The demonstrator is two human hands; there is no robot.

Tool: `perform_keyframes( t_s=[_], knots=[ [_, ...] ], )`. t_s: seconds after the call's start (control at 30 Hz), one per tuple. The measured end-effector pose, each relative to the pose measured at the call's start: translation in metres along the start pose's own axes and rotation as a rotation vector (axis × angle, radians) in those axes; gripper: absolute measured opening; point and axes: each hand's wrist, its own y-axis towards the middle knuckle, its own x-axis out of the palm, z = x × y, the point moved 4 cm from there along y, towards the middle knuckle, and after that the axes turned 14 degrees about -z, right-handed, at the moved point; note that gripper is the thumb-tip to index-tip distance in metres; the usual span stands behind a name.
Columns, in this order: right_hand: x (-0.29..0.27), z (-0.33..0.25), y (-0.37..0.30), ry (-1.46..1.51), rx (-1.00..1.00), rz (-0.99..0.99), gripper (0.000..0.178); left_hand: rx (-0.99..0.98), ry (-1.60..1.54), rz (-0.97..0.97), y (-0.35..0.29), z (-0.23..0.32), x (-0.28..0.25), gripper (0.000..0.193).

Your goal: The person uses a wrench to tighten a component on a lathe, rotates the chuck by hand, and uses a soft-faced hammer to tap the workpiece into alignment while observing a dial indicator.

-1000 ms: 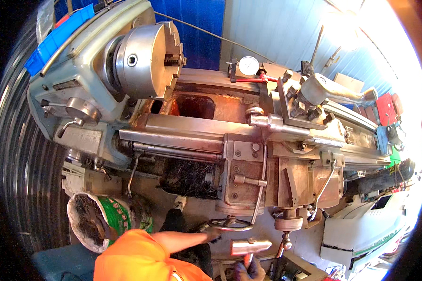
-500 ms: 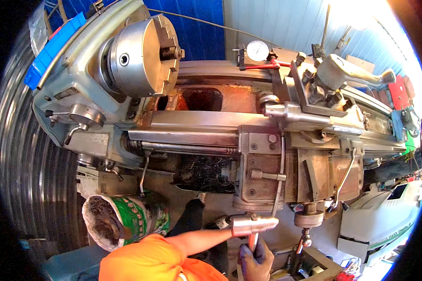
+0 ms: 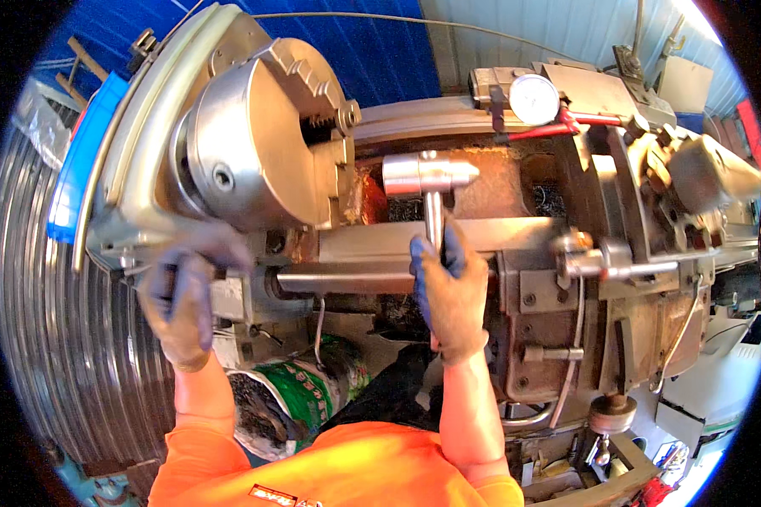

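My right hand (image 3: 448, 291), in a dark glove, grips the handle of a shiny metal hammer (image 3: 427, 176) and holds it upright, its head in front of the lathe bed (image 3: 482, 241) just right of the big steel chuck (image 3: 258, 152). My left hand (image 3: 182, 296), also gloved and blurred, rests against the lathe's headstock (image 3: 144, 228) below the chuck; whether it holds a lever there I cannot tell.
A dial gauge (image 3: 534, 99) sits at the back of the carriage (image 3: 617, 253). A bucket (image 3: 292, 397) full of dark chips stands on the floor by my legs. Corrugated metal sheeting (image 3: 51, 338) runs along the left. Handles and a handwheel (image 3: 611, 414) jut from the carriage apron.
My right hand has lifted the hammer from low near the apron up to the chuck. My left hand has come up to the headstock. The view has moved closer to the lathe.
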Motion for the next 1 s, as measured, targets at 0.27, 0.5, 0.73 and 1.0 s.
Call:
perform_keyframes(
  t_s=[0.27,0.5,0.73,1.0],
  knots=[
    [0.006,-0.024,0.084,-0.202,-0.066,0.022,0.046,0.203,0.831,0.093,0.113,-0.015,-0.007,0.057],
    [0.008,-0.021,0.092,-0.202,-0.135,0.018,0.049,0.226,0.751,0.141,0.117,-0.021,-0.007,0.064],
    [0.013,-0.018,0.091,-0.203,-0.123,-0.003,0.05,0.226,0.768,0.145,0.118,-0.022,-0.006,0.063],
    [0.014,-0.009,0.092,-0.195,-0.137,-0.003,0.051,0.205,0.746,0.147,0.116,-0.023,-0.006,0.064]
  ],
)
